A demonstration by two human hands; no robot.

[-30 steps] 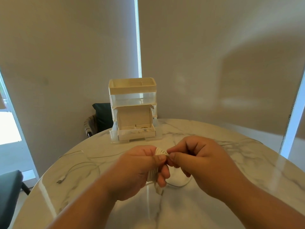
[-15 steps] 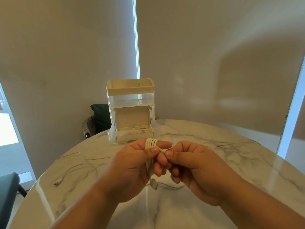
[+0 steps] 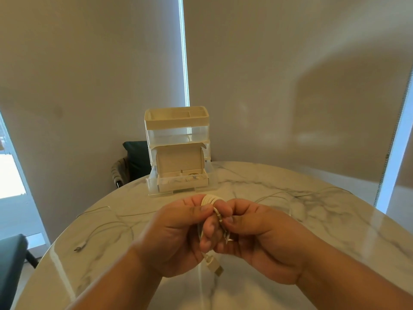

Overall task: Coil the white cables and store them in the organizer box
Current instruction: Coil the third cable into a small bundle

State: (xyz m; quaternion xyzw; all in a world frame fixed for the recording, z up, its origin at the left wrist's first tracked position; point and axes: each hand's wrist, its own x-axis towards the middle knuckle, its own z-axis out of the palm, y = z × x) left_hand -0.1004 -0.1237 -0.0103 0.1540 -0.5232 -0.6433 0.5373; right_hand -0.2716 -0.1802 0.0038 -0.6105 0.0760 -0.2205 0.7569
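Observation:
My left hand [image 3: 178, 236] grips a coiled white cable [image 3: 211, 200], its loops showing above my thumb. A USB plug [image 3: 215, 266] dangles below the hand. My right hand [image 3: 263, 236] pinches the cable's other end against the coil. Both hands are held just above the marble table [image 3: 312, 220], in front of the cream organizer box [image 3: 177, 151]. The box's bottom drawer [image 3: 183, 183] is pulled open with cables inside. Another white cable [image 3: 105, 229] lies loose on the table at left. A third loose cable [image 3: 297, 194] lies at right.
The organizer box stands at the table's far edge. A dark chair [image 3: 131, 162] is behind it to the left, and another dark seat [image 3: 10, 265] is at the lower left. Closed blinds cover the windows behind.
The free tail hanging below my hands has been taken up into the coil. My right hand has closed in against the left, and the plug now dangles under them.

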